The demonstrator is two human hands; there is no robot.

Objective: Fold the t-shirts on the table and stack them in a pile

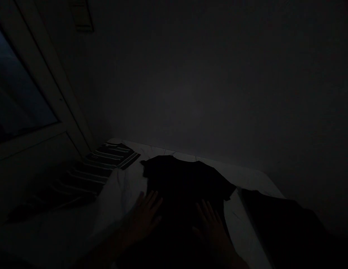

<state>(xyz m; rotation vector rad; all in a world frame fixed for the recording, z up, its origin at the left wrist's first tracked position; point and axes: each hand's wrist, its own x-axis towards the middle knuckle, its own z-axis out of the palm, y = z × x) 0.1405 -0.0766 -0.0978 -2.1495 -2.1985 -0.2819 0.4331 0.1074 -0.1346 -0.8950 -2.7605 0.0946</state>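
Note:
The view is very dark. A black short-sleeved shirt (185,183) lies spread out on a pale marbled surface (117,194), its neckline toward the wall. My left hand (145,215) rests at the shirt's left side, fingers apart and stretched forward. On the right part of the shirt lies my right hand (210,220), palm down with its fingers spread. Neither hand grips the cloth. The lower part of the shirt fades into darkness between my forearms.
A dark striped garment (89,172) lies at the left. Another dark cloth (286,220) is on the right. Behind the surface rises a plain wall (190,82). A framed glass door or window (64,108) stands at the left.

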